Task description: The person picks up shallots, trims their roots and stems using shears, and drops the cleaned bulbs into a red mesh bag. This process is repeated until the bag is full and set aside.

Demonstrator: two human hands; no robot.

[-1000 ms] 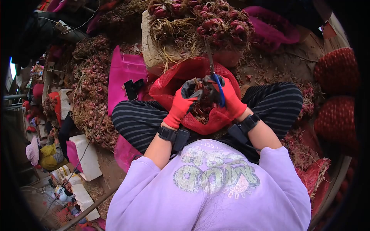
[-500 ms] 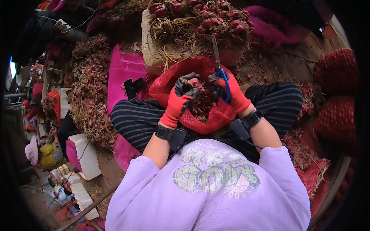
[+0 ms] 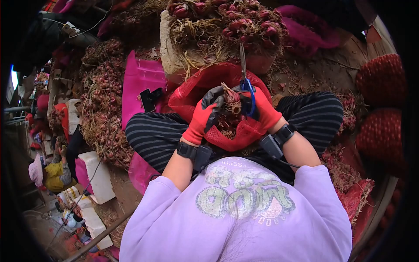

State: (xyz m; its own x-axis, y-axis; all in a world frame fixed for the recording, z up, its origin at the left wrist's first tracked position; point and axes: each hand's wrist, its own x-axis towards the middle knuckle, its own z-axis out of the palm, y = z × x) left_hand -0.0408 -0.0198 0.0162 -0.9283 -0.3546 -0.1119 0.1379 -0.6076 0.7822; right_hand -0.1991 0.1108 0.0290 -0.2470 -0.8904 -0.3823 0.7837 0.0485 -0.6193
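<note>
Between my crossed legs lies an open red mesh bag (image 3: 244, 137) with shallots and dry roots inside. Above it, my left hand (image 3: 208, 111), in a red and black glove, is closed round a small shallot bunch (image 3: 232, 98) whose roots hang down. My right hand (image 3: 261, 107), gloved alike, holds blue-handled scissors (image 3: 243, 65) with the blades pointing away from me. Its fingers touch or nearly touch the bunch's right side. Just beyond the bag, a big heap of shallots (image 3: 231, 30) rests on a pale foam block (image 3: 168, 48).
A black phone (image 3: 148, 100) lies on pink plastic (image 3: 139, 74) at the left. Farther left are a long shallot pile (image 3: 102, 96), a white foam box (image 3: 98, 177) and a person in a pink hat (image 3: 36, 169). Full red mesh sacks (image 3: 379, 83) stand at the right.
The hands have come closer together over the bag. The bunch has turned and moved slightly right, its stems now upward, and the scissors have shifted a little left and down.
</note>
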